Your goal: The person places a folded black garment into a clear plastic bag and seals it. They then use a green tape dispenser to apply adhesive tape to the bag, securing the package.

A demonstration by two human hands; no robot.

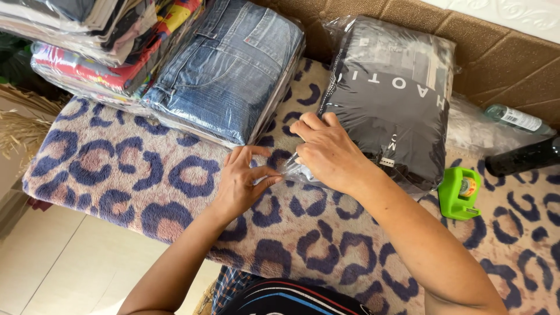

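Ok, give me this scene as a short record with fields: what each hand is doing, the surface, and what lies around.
left hand: flat on the blanket, fingertips at the bag's corner
right hand: pinching the clear plastic bag's edge
bagged item: folded black garment in clear plastic
surface: leopard-print blanket
nearby: bagged jeans, stack of bagged clothes, green tape dispenser, two bottles

Both forearms bare, no sleeves, no rings or watch seen on hands [286, 166]; dark top with red-white-blue stripes, plaid cloth below.

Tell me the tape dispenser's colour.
Bright green tape dispenser, clearest in the head view.
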